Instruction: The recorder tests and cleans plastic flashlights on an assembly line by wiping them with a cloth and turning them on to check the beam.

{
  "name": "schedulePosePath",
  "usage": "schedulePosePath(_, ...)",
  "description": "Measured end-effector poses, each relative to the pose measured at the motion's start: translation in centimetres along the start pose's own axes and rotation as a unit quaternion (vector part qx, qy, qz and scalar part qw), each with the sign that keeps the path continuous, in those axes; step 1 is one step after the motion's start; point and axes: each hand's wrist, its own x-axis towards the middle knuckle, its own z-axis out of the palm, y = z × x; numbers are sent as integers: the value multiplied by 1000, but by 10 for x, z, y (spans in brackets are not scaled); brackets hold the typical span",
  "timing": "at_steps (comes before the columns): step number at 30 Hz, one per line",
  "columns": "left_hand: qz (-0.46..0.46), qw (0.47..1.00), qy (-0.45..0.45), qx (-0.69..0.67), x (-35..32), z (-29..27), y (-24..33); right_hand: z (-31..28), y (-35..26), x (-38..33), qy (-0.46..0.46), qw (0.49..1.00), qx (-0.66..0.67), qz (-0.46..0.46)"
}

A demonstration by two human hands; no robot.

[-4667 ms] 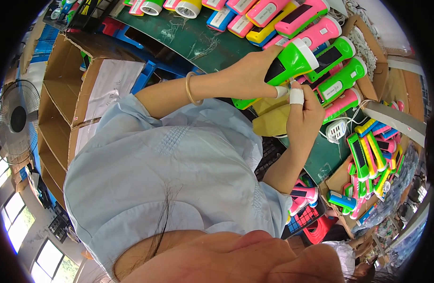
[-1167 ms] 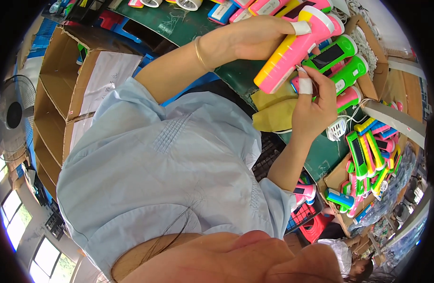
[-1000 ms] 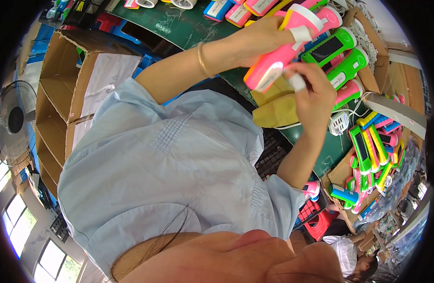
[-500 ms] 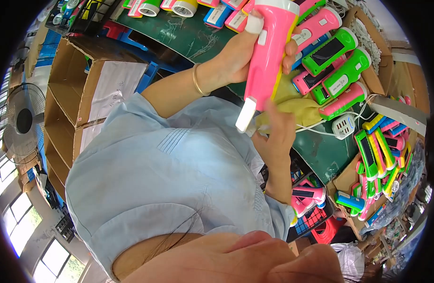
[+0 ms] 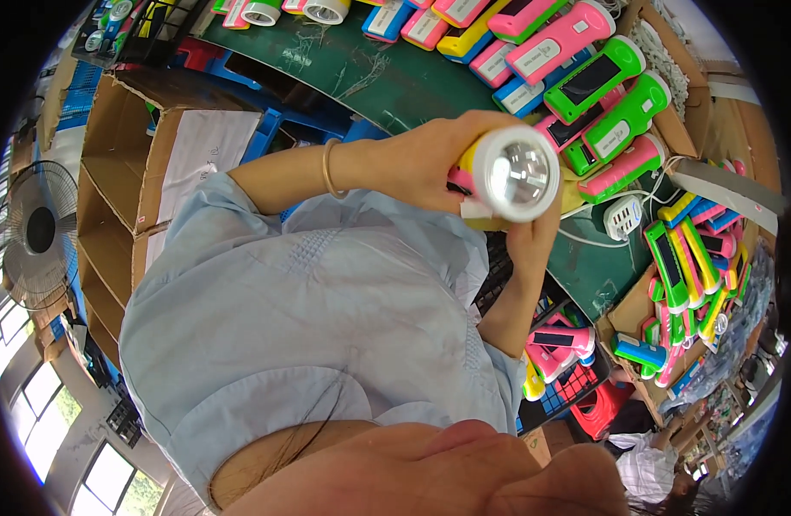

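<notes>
A pink and yellow flashlight (image 5: 520,172) is turned with its round clear lens and white rim toward me. My left hand (image 5: 421,163), with a gold bangle on the wrist, is wrapped round its body behind the head. A white patch shows just beside the rim, near the left thumb. My right hand (image 5: 535,245) is close below the lens, partly covered by the flashlight's head. Its fingers are hidden, so whether they touch the flashlight does not show. Several green and pink flashlights lie to the right, the nearest a pink and green one (image 5: 623,168).
The green tabletop (image 5: 344,73) carries flashlights along its far side. A white multi-port charger (image 5: 622,218) with cables sits at the right. Beyond it, a cardboard box (image 5: 632,322) holds more flashlights. Cardboard compartments (image 5: 111,206) and a fan (image 5: 41,230) stand at the left.
The flashlight has swung from lengthwise to lens toward me and come lower. My left hand moved down with it. My right hand went from the flashlight's tail to behind its head.
</notes>
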Motion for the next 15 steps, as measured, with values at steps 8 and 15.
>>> schedulePosePath(8, -233, 970, 9, -74, 5, -2, -2, -24, -11, -10, 80, 979, 85, 165)
schedulePosePath(15, -207, 963, -74, -157, 23, -14, -9, -16, -52, 15, 24, 990, 138, 31)
